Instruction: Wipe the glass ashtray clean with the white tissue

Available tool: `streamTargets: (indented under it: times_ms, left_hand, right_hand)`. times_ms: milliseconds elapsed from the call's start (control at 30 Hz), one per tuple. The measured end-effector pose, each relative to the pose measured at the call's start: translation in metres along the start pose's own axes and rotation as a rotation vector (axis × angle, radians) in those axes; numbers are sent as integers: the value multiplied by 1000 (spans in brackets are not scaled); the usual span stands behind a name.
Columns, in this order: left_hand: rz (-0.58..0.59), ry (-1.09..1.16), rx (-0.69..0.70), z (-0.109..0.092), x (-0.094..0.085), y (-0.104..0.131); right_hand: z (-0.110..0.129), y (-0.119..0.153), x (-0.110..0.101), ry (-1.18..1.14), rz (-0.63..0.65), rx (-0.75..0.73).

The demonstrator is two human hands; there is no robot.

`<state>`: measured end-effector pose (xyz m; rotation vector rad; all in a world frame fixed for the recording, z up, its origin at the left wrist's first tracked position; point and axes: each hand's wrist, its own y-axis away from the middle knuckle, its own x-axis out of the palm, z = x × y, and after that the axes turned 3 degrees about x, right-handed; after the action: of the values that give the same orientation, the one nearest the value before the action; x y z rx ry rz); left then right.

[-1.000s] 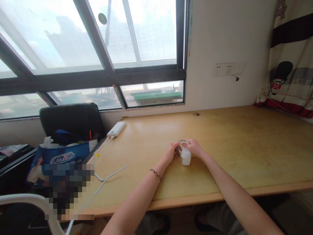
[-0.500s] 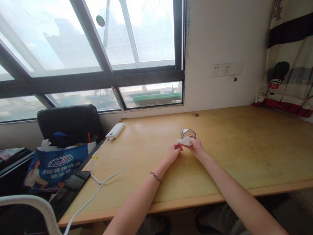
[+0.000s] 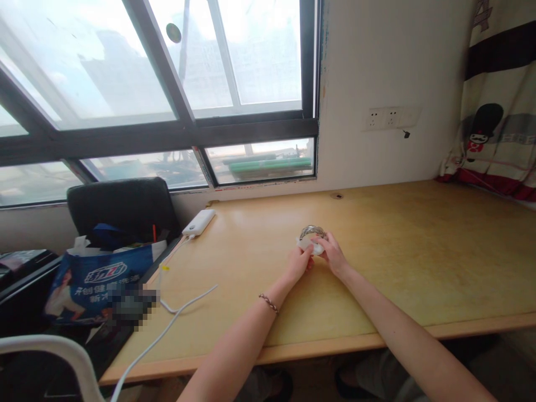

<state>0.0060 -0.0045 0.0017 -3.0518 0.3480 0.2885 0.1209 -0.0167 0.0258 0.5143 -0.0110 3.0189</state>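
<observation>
Windows (image 3: 167, 72) fill the back wall above the long wooden desk (image 3: 419, 257), and a striped curtain (image 3: 498, 100) hangs at the far right beside a row of wall sockets (image 3: 391, 118). At the desk's left end a black chair (image 3: 121, 206) carries a blue printed bag (image 3: 96, 279), open at the top, with white paper and a dark blue item poking out; what lies deeper inside is hidden. A white chair arm (image 3: 54, 352) curves across the bottom left corner.

On the desk near the window lies a white power bank (image 3: 199, 221), and its white cable (image 3: 176, 312) trails forward and off the front edge. Nothing lies between that and the hands; the wood around them is bare.

Middle of the desk now: the left hand (image 3: 299, 263), with a braided bracelet (image 3: 268, 302) on its wrist, and the right hand (image 3: 331, 254) meet over a small metal bangle (image 3: 312, 230) and a white cloth (image 3: 312, 247). Both grips are closed, fingertips pinching the cloth against the near side of the bangle, which rests low, at or just above the desk surface; I cannot tell if it touches.

Against half a second ago, the cloth is bunched smaller and tucked under the fingers, the bangle sits a touch further left, and the left hand has closed right up to it. A second ago the cloth hung down from the right hand and the bangle was almost hidden behind the fingers.
</observation>
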Motion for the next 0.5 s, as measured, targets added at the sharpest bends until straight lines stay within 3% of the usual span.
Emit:
streamTargets:
  times_ms: [167, 333, 400, 500]
  left_hand:
    - [-41, -62, 17, -1, -2, 3]
    - [-63, -92, 98, -8, -2, 7]
    - [-167, -140, 108, -11, -6, 7]
    - [-437, -274, 164, -13, -15, 4]
  right_hand:
    - [-12, -9, -5, 235, -209, -88]
    - [-10, -17, -13, -31, -318, 62]
    - [-5, -20, -18, -186, -320, 159]
    - [1, -23, -23, -330, -325, 265]
